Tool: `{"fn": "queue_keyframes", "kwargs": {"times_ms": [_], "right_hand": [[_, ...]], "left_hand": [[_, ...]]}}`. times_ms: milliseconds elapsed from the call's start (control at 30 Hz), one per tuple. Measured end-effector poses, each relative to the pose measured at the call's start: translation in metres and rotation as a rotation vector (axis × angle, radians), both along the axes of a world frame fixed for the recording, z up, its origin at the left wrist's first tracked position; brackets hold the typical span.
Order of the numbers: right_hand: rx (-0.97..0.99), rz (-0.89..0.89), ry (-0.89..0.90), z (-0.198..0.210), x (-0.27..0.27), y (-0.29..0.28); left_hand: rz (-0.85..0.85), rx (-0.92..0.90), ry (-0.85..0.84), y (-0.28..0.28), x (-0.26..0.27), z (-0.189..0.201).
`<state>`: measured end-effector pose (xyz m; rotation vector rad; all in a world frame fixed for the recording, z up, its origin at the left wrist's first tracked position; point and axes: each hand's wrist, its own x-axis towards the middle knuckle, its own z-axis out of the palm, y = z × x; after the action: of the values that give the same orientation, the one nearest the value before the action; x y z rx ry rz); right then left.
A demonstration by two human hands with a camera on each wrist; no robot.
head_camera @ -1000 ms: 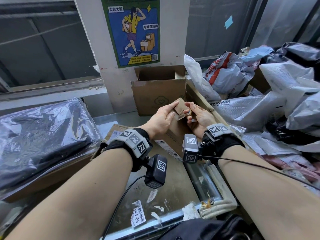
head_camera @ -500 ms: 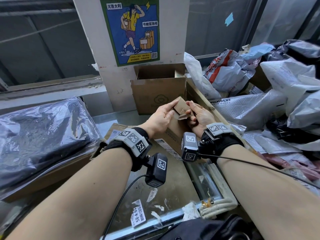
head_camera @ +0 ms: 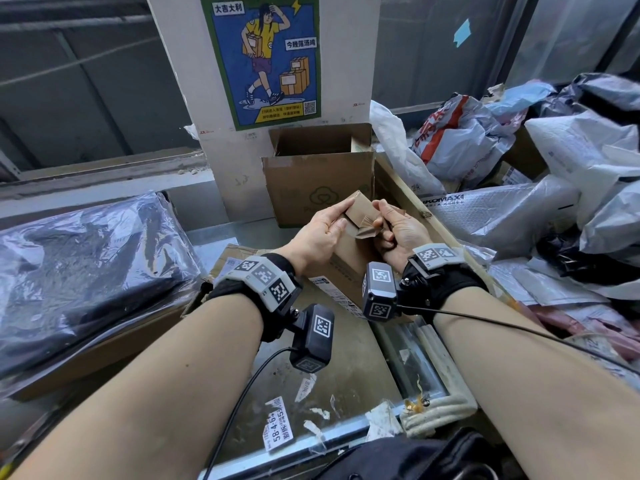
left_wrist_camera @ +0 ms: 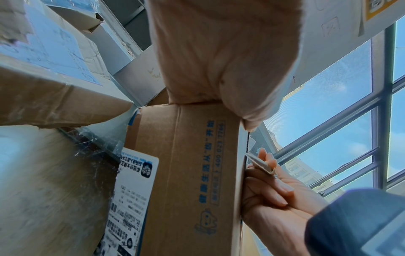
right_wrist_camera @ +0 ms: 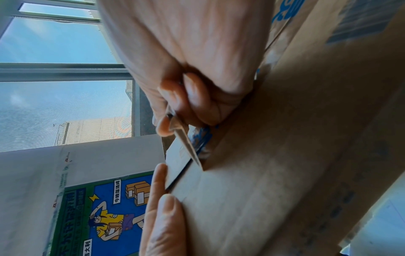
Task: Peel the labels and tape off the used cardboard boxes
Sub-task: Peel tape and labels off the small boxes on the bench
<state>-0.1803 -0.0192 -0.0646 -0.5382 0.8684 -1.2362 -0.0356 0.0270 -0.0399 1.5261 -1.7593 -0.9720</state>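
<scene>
A small brown cardboard box (head_camera: 346, 265) with blue print stands on end between my hands. My left hand (head_camera: 343, 214) grips its top end, thumb on the near face and fingers over the far edge. My right hand (head_camera: 379, 218) pinches a strip of brownish tape (head_camera: 363, 230) that is half lifted from the box top. In the left wrist view the box (left_wrist_camera: 186, 173) carries a white shipping label (left_wrist_camera: 129, 199) low on its side. In the right wrist view the tape (right_wrist_camera: 184, 138) runs from my pinched fingers (right_wrist_camera: 175, 104) down to the box (right_wrist_camera: 285, 173).
An open cardboard box (head_camera: 318, 178) stands behind, against a pillar with a poster (head_camera: 259, 57). Plastic mailer bags (head_camera: 519, 168) pile up on the right. A black wrapped bundle (head_camera: 79, 265) lies left. Peeled labels (head_camera: 277, 431) lie on the metal tabletop; a flattened box (head_camera: 239, 261) is underneath.
My right hand has pulled the tape further off the box top, toward me, and the strip has crumpled. My left hand keeps its hold on the box.
</scene>
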Motion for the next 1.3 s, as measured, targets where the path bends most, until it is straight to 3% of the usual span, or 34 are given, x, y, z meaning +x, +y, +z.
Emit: {"fn": "queue_keyframes", "kwargs": {"times_ms": [1300], "right_hand": [[0.011,0.028,-0.148,-0.0046,-0.0082,0.0012]], "left_hand": [[-0.002,0.032,0.061,0.0079,-0.0015,0.0096]]}}
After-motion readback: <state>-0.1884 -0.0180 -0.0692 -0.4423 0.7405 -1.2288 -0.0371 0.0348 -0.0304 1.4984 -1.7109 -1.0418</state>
